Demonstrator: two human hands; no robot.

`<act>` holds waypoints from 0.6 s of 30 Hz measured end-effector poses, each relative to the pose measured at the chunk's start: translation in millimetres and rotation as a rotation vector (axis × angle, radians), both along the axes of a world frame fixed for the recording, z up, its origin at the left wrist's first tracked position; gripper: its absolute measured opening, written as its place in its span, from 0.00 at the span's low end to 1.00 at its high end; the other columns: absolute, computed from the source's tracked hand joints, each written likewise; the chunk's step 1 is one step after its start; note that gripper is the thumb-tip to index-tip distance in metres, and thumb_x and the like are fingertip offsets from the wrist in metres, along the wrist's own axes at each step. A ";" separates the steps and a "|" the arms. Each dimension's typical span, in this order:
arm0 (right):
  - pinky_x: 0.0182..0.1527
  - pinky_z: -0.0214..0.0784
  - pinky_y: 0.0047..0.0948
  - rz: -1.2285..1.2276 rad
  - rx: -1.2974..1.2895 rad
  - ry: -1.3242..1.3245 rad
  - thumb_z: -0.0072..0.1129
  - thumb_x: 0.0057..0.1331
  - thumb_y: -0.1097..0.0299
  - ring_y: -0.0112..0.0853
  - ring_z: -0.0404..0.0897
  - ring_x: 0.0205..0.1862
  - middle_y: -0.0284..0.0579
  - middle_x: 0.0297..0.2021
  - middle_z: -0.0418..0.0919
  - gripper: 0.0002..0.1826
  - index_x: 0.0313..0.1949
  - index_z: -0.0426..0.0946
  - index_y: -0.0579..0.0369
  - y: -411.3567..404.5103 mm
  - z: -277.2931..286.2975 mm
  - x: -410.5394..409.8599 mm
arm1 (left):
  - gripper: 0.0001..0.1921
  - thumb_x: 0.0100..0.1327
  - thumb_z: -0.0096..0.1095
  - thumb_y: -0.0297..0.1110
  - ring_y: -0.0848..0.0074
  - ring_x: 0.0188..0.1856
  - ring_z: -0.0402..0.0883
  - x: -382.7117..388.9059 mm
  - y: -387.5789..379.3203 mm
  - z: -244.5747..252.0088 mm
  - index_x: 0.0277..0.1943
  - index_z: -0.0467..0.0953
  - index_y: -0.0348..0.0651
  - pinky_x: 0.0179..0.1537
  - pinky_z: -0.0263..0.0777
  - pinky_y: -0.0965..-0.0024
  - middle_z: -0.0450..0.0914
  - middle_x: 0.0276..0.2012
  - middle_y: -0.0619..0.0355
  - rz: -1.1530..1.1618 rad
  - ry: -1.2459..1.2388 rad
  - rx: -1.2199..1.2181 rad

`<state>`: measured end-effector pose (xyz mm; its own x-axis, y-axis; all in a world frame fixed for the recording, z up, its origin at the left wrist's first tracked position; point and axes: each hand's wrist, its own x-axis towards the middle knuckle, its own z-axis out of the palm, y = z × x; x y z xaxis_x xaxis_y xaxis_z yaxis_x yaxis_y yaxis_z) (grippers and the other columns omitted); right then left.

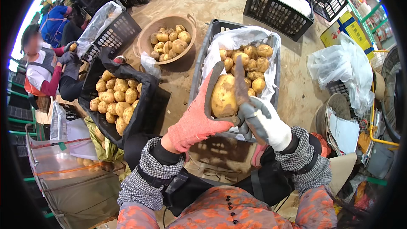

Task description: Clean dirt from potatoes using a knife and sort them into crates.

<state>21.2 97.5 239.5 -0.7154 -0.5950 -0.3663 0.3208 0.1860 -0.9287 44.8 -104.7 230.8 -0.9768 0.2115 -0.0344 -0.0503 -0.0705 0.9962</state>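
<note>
My left hand [202, 114], in a red and grey work glove, grips a large potato [224, 97] with a few dirt marks. In a white and grey glove, my right hand [265, 119] is closed on a long, brown, dirty blade-like tool [241, 84], held upright against the potato's right side. Both hands are over the near part of a grey plastic crate [279, 79] lined with white plastic film [216, 43]. Smaller potatoes [257, 62] lie inside that liner.
A black-lined crate of potatoes [117, 97] stands at left, a brown basin of potatoes [170, 43] beyond it. Black crates [276, 9] stand farther off. At right are plastic bags [343, 66], a bucket [322, 114] and a fan [392, 86]. A seated co-worker [43, 66] is at far left.
</note>
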 end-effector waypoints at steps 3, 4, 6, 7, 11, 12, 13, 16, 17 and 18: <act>0.21 0.64 0.18 -0.127 -0.133 -0.179 0.50 0.71 0.47 0.18 0.69 0.17 0.33 0.20 0.73 0.24 0.45 0.73 0.59 1.5 -6.5 -3.3 | 0.50 0.45 0.68 0.20 0.73 0.68 0.59 -1.8 -0.3 2.0 0.72 0.51 0.44 0.64 0.58 0.71 0.59 0.68 0.54 -0.008 0.025 0.068; 0.21 0.64 0.18 -0.124 -0.133 -0.176 0.50 0.71 0.47 0.18 0.69 0.17 0.33 0.20 0.73 0.24 0.45 0.73 0.59 -0.4 -6.6 -2.9 | 0.50 0.45 0.68 0.20 0.74 0.67 0.59 -2.4 -1.0 1.5 0.73 0.51 0.45 0.63 0.59 0.72 0.60 0.67 0.55 -0.009 0.084 0.037; 0.20 0.63 0.19 -0.222 -0.148 -0.127 0.51 0.70 0.46 0.19 0.69 0.16 0.34 0.21 0.74 0.26 0.49 0.72 0.60 -4.5 -8.7 0.2 | 0.50 0.45 0.67 0.19 0.75 0.67 0.60 -1.3 0.1 3.2 0.73 0.51 0.45 0.63 0.59 0.72 0.60 0.67 0.55 -0.003 0.039 0.060; 0.20 0.63 0.19 -0.221 -0.149 -0.127 0.51 0.70 0.46 0.19 0.69 0.16 0.34 0.21 0.74 0.26 0.49 0.72 0.60 -3.6 -9.7 1.5 | 0.49 0.46 0.67 0.19 0.76 0.66 0.60 -0.4 0.2 4.1 0.73 0.51 0.46 0.63 0.60 0.73 0.60 0.67 0.55 0.002 -0.008 0.084; 0.22 0.63 0.19 -0.099 -0.111 0.037 0.50 0.70 0.49 0.19 0.71 0.18 0.33 0.21 0.74 0.25 0.53 0.72 0.59 -1.8 -8.0 1.9 | 0.49 0.46 0.66 0.19 0.76 0.66 0.60 2.3 -1.6 6.8 0.73 0.51 0.46 0.63 0.59 0.73 0.61 0.66 0.56 0.013 -0.014 0.030; 0.23 0.63 0.18 -0.010 -0.108 0.119 0.49 0.70 0.50 0.19 0.72 0.19 0.32 0.21 0.74 0.24 0.53 0.72 0.58 -2.7 -6.5 1.7 | 0.48 0.46 0.66 0.19 0.76 0.66 0.60 2.5 -0.6 7.9 0.72 0.51 0.46 0.63 0.58 0.73 0.61 0.66 0.56 0.006 -0.108 0.131; 0.24 0.64 0.18 -0.055 -0.118 0.199 0.48 0.70 0.51 0.18 0.72 0.20 0.33 0.22 0.75 0.21 0.50 0.73 0.57 -5.7 -14.7 8.0 | 0.48 0.46 0.66 0.19 0.76 0.66 0.60 2.5 0.6 8.9 0.72 0.52 0.46 0.63 0.58 0.73 0.61 0.65 0.57 -0.001 -0.202 0.232; 0.23 0.64 0.18 -0.089 -0.115 -0.074 0.49 0.70 0.51 0.18 0.72 0.20 0.35 0.23 0.76 0.19 0.45 0.74 0.56 -4.8 -17.4 7.4 | 0.48 0.46 0.67 0.20 0.76 0.66 0.61 0.3 1.6 7.0 0.72 0.52 0.45 0.63 0.58 0.73 0.61 0.65 0.57 0.014 -0.084 0.175; 0.22 0.63 0.17 -0.126 -0.127 -0.142 0.50 0.70 0.51 0.19 0.72 0.20 0.35 0.23 0.76 0.19 0.42 0.74 0.56 -6.2 -5.3 6.8 | 0.48 0.46 0.67 0.20 0.76 0.66 0.61 -0.1 2.4 4.8 0.72 0.52 0.45 0.63 0.58 0.73 0.61 0.65 0.57 0.014 -0.083 0.175; 0.22 0.63 0.17 -0.126 -0.127 -0.140 0.50 0.70 0.51 0.19 0.72 0.20 0.35 0.23 0.76 0.19 0.42 0.74 0.56 -8.4 -6.6 5.3 | 0.48 0.47 0.67 0.20 0.76 0.66 0.61 -0.1 3.1 1.8 0.72 0.52 0.44 0.64 0.58 0.72 0.61 0.65 0.57 0.029 -0.051 0.191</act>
